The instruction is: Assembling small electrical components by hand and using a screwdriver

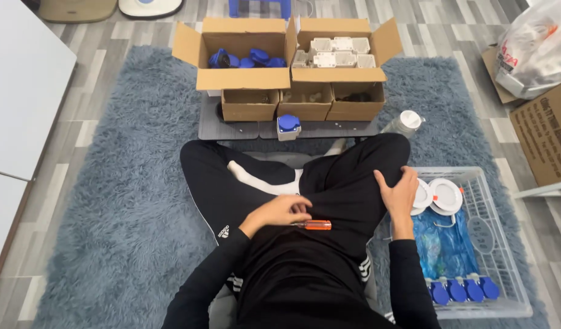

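Head view: left hand fingers curled, apparently gripping orange screwdriver; right hand flat on knee.

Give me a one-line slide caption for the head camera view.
Seated cross-legged on a grey rug, left hand holds an orange screwdriver; right hand rests on knee.

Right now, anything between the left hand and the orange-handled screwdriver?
Nothing visible. The left hand lies on the lap with its fingertips at the handle end of the orange-handled screwdriver. The right hand rests apart, on the knee.
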